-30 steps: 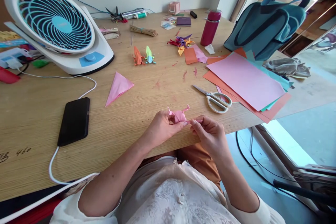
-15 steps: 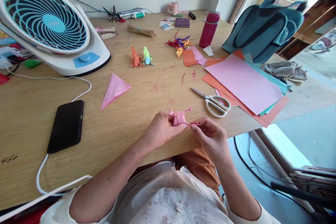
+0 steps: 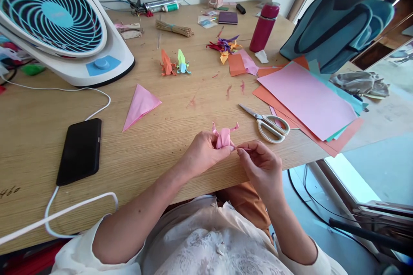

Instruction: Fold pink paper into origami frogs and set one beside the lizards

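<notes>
A small pink origami figure (image 3: 223, 138) with thin curled legs is between my hands, just above the table's front edge. My left hand (image 3: 206, 148) is closed on its body, thumb in front. With thumb and fingertips, my right hand (image 3: 261, 161) pinches a thin strip-like leg at the figure's right side. Scissors (image 3: 271, 125) with white handles lie to the right, beyond my right hand. Further left rests a folded pink paper triangle (image 3: 140, 106). Two finished-looking origami figures, one orange (image 3: 167, 63) and one green and blue (image 3: 183, 63), stand farther back.
A stack of coloured paper (image 3: 309, 99) lies on the right, before a teal bag (image 3: 332, 30) and a magenta bottle (image 3: 263, 28). On the left are a white fan (image 3: 106, 58) and a phone (image 3: 79, 151) on a white cable. Small colourful folded pieces (image 3: 224, 46) sit farther back.
The view has shifted slightly, so the table things appear displaced. My hands keep the same hold on the pink figure, with only a slight shift at the pinched leg.
</notes>
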Motion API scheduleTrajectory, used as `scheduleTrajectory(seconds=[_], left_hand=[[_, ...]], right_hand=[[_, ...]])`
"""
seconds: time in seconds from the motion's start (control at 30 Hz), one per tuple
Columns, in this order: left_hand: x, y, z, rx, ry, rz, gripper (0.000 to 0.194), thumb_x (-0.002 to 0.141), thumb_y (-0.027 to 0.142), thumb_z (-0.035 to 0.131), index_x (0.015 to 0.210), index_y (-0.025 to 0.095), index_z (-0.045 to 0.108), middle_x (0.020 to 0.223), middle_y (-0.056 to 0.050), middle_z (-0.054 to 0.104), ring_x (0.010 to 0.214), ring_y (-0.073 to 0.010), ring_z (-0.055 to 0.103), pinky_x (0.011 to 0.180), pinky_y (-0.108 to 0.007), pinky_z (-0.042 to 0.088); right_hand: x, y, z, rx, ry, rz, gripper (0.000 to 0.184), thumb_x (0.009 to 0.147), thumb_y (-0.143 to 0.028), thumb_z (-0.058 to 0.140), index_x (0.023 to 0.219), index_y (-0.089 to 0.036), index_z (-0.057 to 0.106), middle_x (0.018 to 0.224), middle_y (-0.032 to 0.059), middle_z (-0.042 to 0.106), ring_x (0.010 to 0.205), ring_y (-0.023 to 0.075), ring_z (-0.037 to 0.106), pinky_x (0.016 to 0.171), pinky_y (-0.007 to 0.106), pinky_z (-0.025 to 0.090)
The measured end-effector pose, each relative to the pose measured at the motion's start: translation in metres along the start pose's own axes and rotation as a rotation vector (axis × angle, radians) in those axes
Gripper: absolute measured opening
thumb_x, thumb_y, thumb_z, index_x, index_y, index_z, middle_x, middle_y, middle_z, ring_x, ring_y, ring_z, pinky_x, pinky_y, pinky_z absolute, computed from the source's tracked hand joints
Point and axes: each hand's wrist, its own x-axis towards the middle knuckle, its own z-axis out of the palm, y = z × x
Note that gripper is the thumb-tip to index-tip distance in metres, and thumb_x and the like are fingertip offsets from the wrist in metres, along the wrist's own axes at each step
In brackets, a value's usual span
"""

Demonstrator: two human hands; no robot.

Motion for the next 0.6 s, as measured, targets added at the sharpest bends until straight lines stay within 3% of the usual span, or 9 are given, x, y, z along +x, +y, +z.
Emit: scheduleTrajectory(seconds=[0.27, 0.37, 0.53, 0.6], left_hand=[[0.0018, -0.0013, 0.0008, -0.05, -0.03, 0.08, 0.036, 0.082, 0.024, 0.063, 0.055, 0.018, 0.039, 0.07, 0.001, 0.066, 0.077, -0.0142, 0.065, 0.086, -0.027, 0.049], [0.0028, -0.0013, 0.0016, -0.046, -0.027, 0.061, 0.036, 0.081, 0.021, 0.061, 0.055, 0.019, 0.037, 0.068, 0.001, 0.065, 0.072, -0.0133, 0.064, 0.086, -0.028, 0.049], [0.0045, -0.0018, -0.0005, -0.092, -0.065, 0.07, 0.035, 0.084, 0.027, 0.065, 0.056, 0.018, 0.045, 0.066, 0.001, 0.065, 0.073, -0.013, 0.065, 0.093, -0.032, 0.048], [0.0046, -0.0015, -0.0024, -0.134, -0.089, 0.031, 0.031, 0.084, 0.033, 0.066, 0.061, 0.017, 0.053, 0.069, -0.001, 0.067, 0.074, -0.0144, 0.066, 0.083, -0.03, 0.052]], right_hand=[[-0.0013, 0.0039, 0.0021, -0.098, 0.044, -0.097, 0.005, 0.087, -0.021, 0.067, 0.082, -0.021, 0.068, 0.077, 0.0007, 0.066, 0.07, 0.0147, 0.06, 0.062, 0.027, 0.046], [-0.0028, 0.0053, 0.0033, -0.129, 0.065, -0.164, 0.005, 0.087, -0.019, 0.066, 0.083, -0.022, 0.068, 0.079, 0.001, 0.066, 0.073, 0.0157, 0.062, 0.065, 0.029, 0.048], [-0.0038, 0.0059, 0.0039, -0.184, 0.107, -0.271, 0.01, 0.087, -0.014, 0.066, 0.084, -0.023, 0.067, 0.078, 0.0004, 0.066, 0.071, 0.0152, 0.06, 0.065, 0.03, 0.048], [-0.0037, 0.0062, 0.0035, -0.162, 0.089, -0.239, 0.008, 0.088, -0.016, 0.065, 0.085, -0.023, 0.067, 0.081, 0.0018, 0.066, 0.073, 0.0162, 0.061, 0.065, 0.031, 0.048]])
